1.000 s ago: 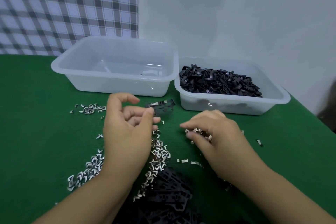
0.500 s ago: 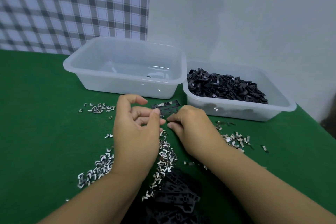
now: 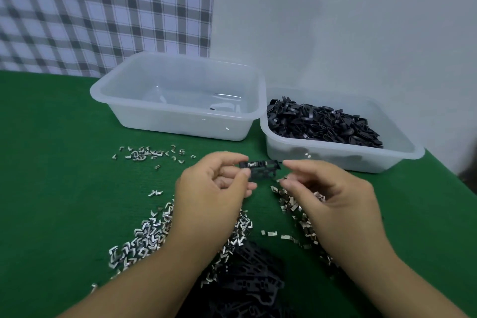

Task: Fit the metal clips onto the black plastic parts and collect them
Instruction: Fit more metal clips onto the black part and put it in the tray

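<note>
The right hand [image 3: 333, 188] has drawn off to the right, away from the left hand [image 3: 214, 188], which it touched half a second ago; a small gap now lies between it and the piece being worked.

Nearest the camera, between the forearms, lies a heap of flat black plastic parts [image 3: 247, 281], none of them fitted yet as far as can be seen. Bent silvery metal clips [image 3: 144, 237] are strewn on the green cloth table [image 3: 51, 188] on both sides of it, some under the right hand.

Above these, the left hand pinches one slotted black plastic part [image 3: 260, 166] by its left end, between thumb and fingers, and holds it off the cloth. One bright fitted clip [image 3: 251, 164] seems already seated on it. The right hand's fingers are curled, thumb and forefinger tips close together; whether they hold another clip I cannot tell.

Further back stand two tubs side by side. The clear plastic tub on the left [image 3: 180, 125] holds almost nothing. The clear plastic tub on the right [image 3: 335, 157] is heaped with dark pieces [image 3: 322, 124], probably the finished lot. Judging by the loose stock, much work remains.
</note>
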Demonstrator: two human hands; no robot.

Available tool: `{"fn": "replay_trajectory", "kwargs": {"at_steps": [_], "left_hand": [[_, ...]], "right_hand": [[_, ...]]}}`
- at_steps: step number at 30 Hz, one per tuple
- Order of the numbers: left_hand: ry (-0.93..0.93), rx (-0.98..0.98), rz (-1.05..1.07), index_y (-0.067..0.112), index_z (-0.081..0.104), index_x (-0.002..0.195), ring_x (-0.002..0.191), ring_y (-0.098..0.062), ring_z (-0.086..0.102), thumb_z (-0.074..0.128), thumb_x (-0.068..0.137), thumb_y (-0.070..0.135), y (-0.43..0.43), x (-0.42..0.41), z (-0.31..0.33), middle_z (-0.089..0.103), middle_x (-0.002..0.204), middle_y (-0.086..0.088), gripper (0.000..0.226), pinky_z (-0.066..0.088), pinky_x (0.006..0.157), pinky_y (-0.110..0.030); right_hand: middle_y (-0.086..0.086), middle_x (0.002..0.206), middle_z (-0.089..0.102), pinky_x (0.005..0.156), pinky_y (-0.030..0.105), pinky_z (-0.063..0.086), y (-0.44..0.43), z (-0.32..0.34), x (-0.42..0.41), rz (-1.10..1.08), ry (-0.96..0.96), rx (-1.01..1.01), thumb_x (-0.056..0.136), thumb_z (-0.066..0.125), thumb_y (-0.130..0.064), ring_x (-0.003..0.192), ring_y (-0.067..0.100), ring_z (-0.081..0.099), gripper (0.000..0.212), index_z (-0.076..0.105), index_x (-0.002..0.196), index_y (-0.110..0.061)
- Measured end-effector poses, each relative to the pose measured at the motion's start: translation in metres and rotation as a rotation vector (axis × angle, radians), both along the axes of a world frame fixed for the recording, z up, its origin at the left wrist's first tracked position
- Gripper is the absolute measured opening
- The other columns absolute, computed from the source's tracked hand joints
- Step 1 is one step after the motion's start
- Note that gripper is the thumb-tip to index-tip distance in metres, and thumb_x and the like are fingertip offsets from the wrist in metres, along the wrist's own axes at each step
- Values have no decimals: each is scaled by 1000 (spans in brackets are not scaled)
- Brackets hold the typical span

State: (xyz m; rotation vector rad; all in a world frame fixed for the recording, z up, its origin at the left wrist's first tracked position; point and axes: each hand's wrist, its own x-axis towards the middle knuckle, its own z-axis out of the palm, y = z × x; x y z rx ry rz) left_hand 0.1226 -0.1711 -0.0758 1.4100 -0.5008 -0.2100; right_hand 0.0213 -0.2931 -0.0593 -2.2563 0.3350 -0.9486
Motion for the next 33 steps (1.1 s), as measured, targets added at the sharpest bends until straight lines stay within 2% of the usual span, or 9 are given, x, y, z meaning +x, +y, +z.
{"fn": "replay_trajectory", "kwargs": {"at_steps": [3, 6, 12, 16, 21, 33], "left_hand": [[-16, 54, -57, 21, 70, 82, 62, -14, 72, 67, 81, -4, -1, -4, 0, 72, 65, -2, 25, 57, 58, -19], [-12, 79, -96, 20, 70, 81, 61, -15, 72, 67, 80, -5, -2, -5, 0, 71, 63, -2, 26, 56, 56, -19], [4, 92, -168, 15, 69, 81, 60, -16, 72, 68, 79, -6, -2, -7, 1, 71, 62, -5, 21, 55, 55, -18], [29, 80, -183, 13, 69, 80, 59, -16, 72, 67, 79, -7, -2, -9, 2, 72, 62, -7, 21, 54, 54, -17], [22, 82, -188, 16, 70, 79, 60, -16, 72, 68, 79, -7, -2, -10, 3, 72, 63, -7, 23, 54, 54, -17], [-12, 95, -224, 17, 71, 76, 58, -17, 71, 68, 78, -8, 0, -12, 3, 72, 64, -7, 25, 54, 54, -17]], "right_hand": [[-22, 76, 66, 66, 8, 48, -1, -5, -3, -26, -59, -69, 71, 77, -8, 67, 0, 64, 24, 71, 87, -24], [-14, 77, 68, 69, 12, 49, -4, -6, -4, -18, -93, -183, 73, 75, -5, 72, 0, 63, 18, 73, 85, -19], [-8, 77, 69, 70, 14, 48, -5, -8, -3, -63, -129, -225, 75, 71, -12, 73, 3, 62, 11, 73, 85, -15], [-4, 79, 64, 71, 21, 47, -6, -12, -2, -29, -108, -208, 75, 74, -5, 76, 8, 60, 9, 72, 80, -13], [-5, 77, 60, 69, 19, 44, -7, -12, -1, -26, -81, -156, 71, 77, -5, 75, 11, 57, 10, 70, 74, -12], [0, 72, 58, 67, 22, 41, -8, -12, 0, -64, -19, -397, 71, 77, -2, 71, 17, 52, 8, 70, 72, -7]]}}
